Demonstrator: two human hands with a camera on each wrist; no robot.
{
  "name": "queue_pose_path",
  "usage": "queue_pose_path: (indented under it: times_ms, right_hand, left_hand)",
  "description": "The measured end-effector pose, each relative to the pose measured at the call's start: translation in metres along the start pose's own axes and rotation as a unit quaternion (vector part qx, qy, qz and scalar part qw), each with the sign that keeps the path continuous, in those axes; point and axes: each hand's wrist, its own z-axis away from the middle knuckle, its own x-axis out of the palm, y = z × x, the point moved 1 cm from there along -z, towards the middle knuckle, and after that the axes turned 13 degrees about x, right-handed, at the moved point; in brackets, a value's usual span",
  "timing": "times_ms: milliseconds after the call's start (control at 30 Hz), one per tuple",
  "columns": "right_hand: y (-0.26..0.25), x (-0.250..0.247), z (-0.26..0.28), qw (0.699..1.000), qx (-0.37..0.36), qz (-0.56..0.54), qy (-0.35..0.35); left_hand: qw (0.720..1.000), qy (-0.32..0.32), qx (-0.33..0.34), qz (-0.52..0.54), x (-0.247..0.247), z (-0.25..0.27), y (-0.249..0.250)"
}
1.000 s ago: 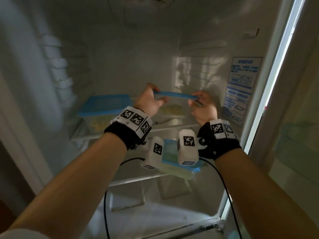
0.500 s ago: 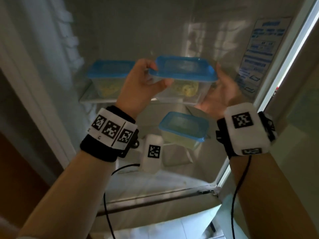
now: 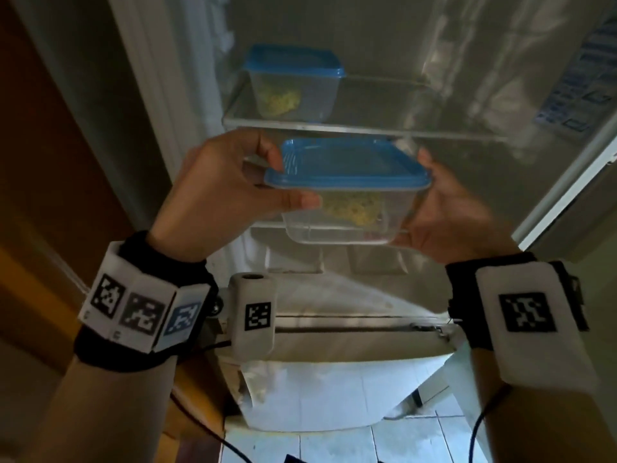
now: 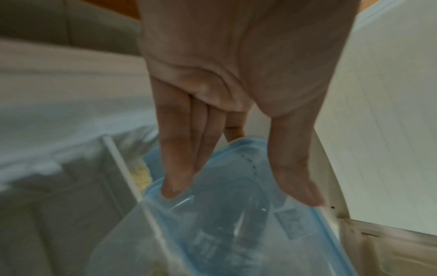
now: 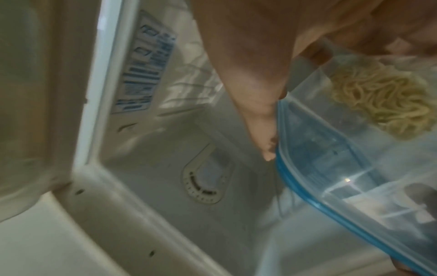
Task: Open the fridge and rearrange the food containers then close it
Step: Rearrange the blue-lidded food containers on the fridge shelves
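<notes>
A clear food container [image 3: 347, 195] with a blue lid and yellow noodles inside hangs in front of the open fridge, just below the upper glass shelf [image 3: 417, 133]. My left hand [image 3: 283, 178] pinches its left end, fingers on the lid and thumb on the front wall. Opposite it, my right hand [image 3: 434, 198] cups the right end with its thumb at the lid rim. The left wrist view shows fingertips [image 4: 170, 190] on the lid [image 4: 224, 224]. In the right wrist view the thumb [image 5: 260, 115] lies along the lid edge, with noodles [image 5: 383, 104] behind the wall. A second lidded container [image 3: 293, 81] stands at the shelf's left.
The right half of the upper shelf is bare glass. A blue label [image 3: 581, 78] is stuck to the fridge's right wall, beside the door frame [image 3: 567, 182]. A wooden panel [image 3: 50, 162] borders the fridge on the left. White floor tiles [image 3: 334, 446] lie below.
Both hands have lifted the container off the right side of the upper shelf and brought it down and outward. The lower-shelf container seen earlier is now hidden behind it.
</notes>
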Motion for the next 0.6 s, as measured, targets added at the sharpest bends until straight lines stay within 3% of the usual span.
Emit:
queue_pose_path:
  times_ms: [133, 300, 500, 600]
  right_hand:
    - [0.014, 0.011, -0.024, 0.996, 0.072, -0.027, 0.034]
    - [0.021, 0.012, -0.064, 0.988, 0.061, -0.048, 0.131]
    - [0.026, 0.005, -0.079, 0.994, 0.070, 0.045, 0.073]
    - [0.026, 0.003, -0.089, 0.988, 0.071, 0.070, 0.116]
  left_hand:
    - [0.998, -0.014, -0.062, 0.004, 0.000, 0.004, -0.024]
    - [0.993, 0.045, -0.108, -0.017, 0.019, -0.006, -0.066]
    - [0.980, 0.052, -0.187, -0.050, 0.037, -0.021, -0.110]
    - [0.974, 0.054, -0.216, -0.037, 0.042, -0.026, -0.130]
